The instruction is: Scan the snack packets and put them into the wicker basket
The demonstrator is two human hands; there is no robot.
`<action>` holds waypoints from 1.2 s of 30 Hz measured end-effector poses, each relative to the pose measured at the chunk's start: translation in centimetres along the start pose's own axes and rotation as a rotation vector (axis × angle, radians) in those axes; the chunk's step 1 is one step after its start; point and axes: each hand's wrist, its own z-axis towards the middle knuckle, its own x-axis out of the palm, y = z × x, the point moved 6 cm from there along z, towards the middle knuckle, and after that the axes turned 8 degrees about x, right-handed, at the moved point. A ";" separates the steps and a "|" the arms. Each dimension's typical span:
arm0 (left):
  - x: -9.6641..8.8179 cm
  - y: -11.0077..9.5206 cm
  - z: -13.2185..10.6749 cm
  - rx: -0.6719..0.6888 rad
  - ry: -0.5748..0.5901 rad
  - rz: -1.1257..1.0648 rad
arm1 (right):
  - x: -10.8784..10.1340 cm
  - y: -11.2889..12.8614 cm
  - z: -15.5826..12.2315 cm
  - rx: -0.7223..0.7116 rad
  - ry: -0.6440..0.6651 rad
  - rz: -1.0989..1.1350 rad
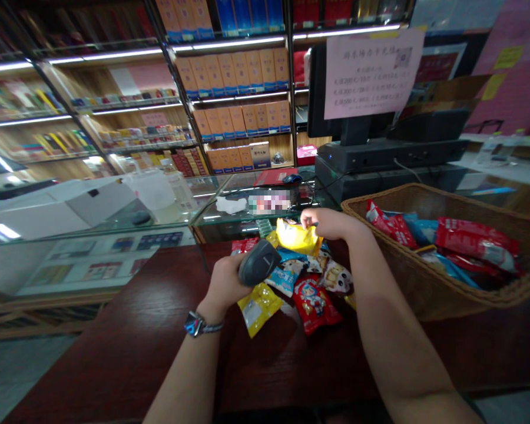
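Yellow packet (297,235); grey scanner (258,262); red packet (314,301); brown wicker basket (428,288).

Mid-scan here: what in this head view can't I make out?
Head view:
- Barcode on the yellow packet, in the right hand: too small, foil crumpled.
- Trigger of the scanner: covered by the left hand.
- Pixelated patch on the glass counter: blurred out.
- Lower layer in the wicker basket: hidden by its wall and top packets.
- Paper notice text: too small.
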 end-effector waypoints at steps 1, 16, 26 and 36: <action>0.0 0.0 0.0 0.004 0.003 -0.001 | 0.0 0.0 0.0 -0.001 -0.004 0.000; 0.2 -0.6 0.2 0.032 0.045 -0.009 | -1.1 -0.7 0.1 0.084 -0.196 -0.102; 0.5 -0.2 0.1 0.050 0.044 0.030 | 1.5 -1.3 1.9 0.082 -0.053 -0.065; 0.6 -0.2 0.2 0.042 0.062 0.040 | 5.2 -1.1 2.8 0.087 0.192 -0.231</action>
